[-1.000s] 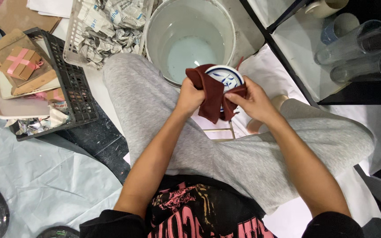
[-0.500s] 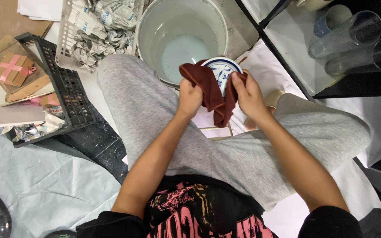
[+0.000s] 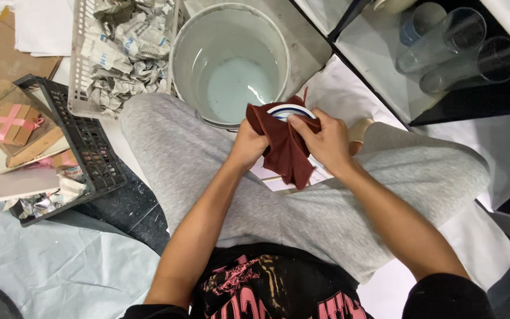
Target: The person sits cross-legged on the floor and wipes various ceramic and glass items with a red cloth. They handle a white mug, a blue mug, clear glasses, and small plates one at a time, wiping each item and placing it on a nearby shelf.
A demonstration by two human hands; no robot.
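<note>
Dish (image 3: pixel 290 110) is up over the lap, right at the near rim of the bucket (image 3: pixel 178 53), and it's mostly swallowed by the maroon cloth (image 3: pixel 284 147) now. Only a curved bit of white rim with a blue stripe pokes out on top.

What changed: a second ago a good chunk of the dish face, blue pattern and all, was showing between the hands. Half a second ago still a fair part. Now the cloth has been pulled over nearly all of it, and a long tail hangs down toward the knees. My read is the wiping has moved across the face, so that side looks about covered.

Left hand (image 3: pixel 249 145) is closed on a bunch of cloth at the dish's left edge. Right hand (image 3: pixel 326 142) has fingers curled over the top, pressing cloth onto the dish, so both are clamped on it through the fabric.

Other differences: the hands have crept a bit toward the bucket, and the camera has tipped, so the grey basket (image 3: pixel 78 88) of crumpled paper and the black crate (image 3: pixel 90 147) sit differently in view. Glasses (image 3: pixel 455 41) on the shelf at right look untouched. Bucket has a little cloudy water in it, same as before.
</note>
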